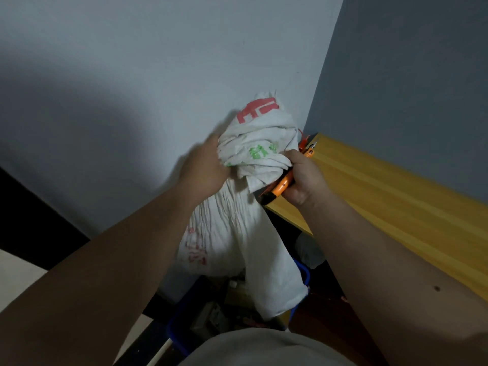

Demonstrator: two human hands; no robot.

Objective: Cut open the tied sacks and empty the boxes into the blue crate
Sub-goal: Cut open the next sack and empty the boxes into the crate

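The sack (245, 207) hangs above the crate (182, 336), with the table (383, 196) to its right.

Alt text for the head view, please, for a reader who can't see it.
Two bare hands hold a white sack upended over a blue crate; the left hand grips its bunched top, the right hand also holds an orange knife. A yellow table stands to the right.

Sack (253, 154) woven cloth, matt; knife (284, 184) glossy plastic; tabletop (383, 196) smooth wood.
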